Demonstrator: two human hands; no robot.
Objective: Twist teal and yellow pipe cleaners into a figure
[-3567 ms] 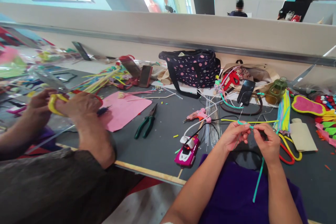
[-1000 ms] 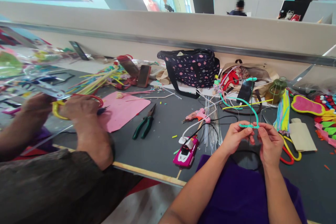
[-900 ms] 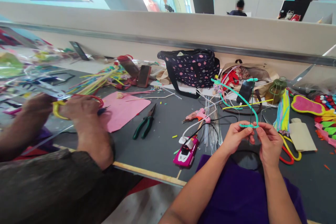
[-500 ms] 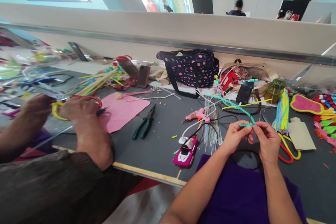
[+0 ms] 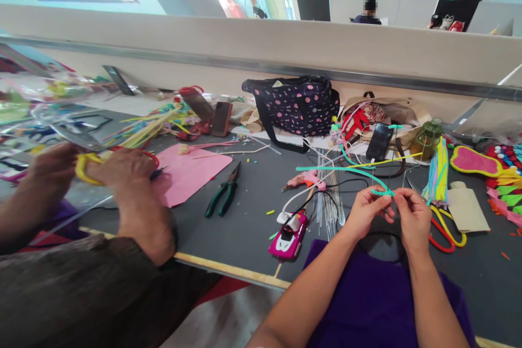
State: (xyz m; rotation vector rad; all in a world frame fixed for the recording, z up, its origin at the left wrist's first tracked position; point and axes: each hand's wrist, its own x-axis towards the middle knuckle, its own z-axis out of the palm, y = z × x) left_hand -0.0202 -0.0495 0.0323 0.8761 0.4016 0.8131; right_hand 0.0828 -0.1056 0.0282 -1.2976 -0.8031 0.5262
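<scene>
- Head view: the surface [image 5: 253, 228] is crowded, and a co-worker's hand [image 5: 122, 166] works at its left end, well apart.
- Above the near edge, the left hand [image 5: 367, 212] and right hand [image 5: 411, 217] are both closed in fingertip pinches on the teal pipe cleaner [image 5: 383, 192].
- Its long free end reaches left over the glue gun [image 5: 304, 178] and could snag on the loose wires there.
- A slipping pinch could loosen the small twisted section.
</scene>
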